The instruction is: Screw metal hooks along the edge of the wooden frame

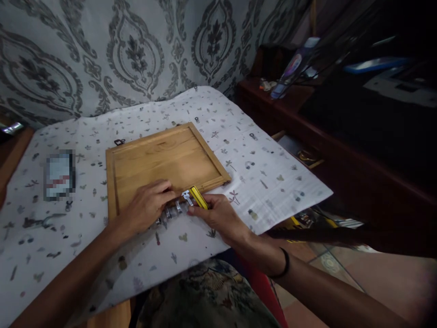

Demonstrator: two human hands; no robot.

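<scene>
1. Wooden and framed, one panel [167, 159] lies flat on the patterned cloth [273, 182] in the head view, its near edge towards the person, presumably so that both hands can reach that edge.
2. Two hands meet there. The left hand [152, 202] has its fingers bent over the panel's near edge, apparently to steady it; whether it pinches anything beneath, I cannot tell.
3. The right hand [216, 212], just beside it, grips one yellow tool [198, 197] between thumb and fingers. The tool slants, its upper end near the panel's edge, perhaps held this way for a close look or fine control.
4. Small silvery pieces [178, 207] sit along that edge between the hands; I count at least three, though fingers may hide more.
5. One blurred rectangular object [59, 175] lies well apart, left of the panel, probably set there out of the way.
6. Beyond the cloth's right side, one bottle [293, 68] leans on a dark red desk [332, 136].
</scene>
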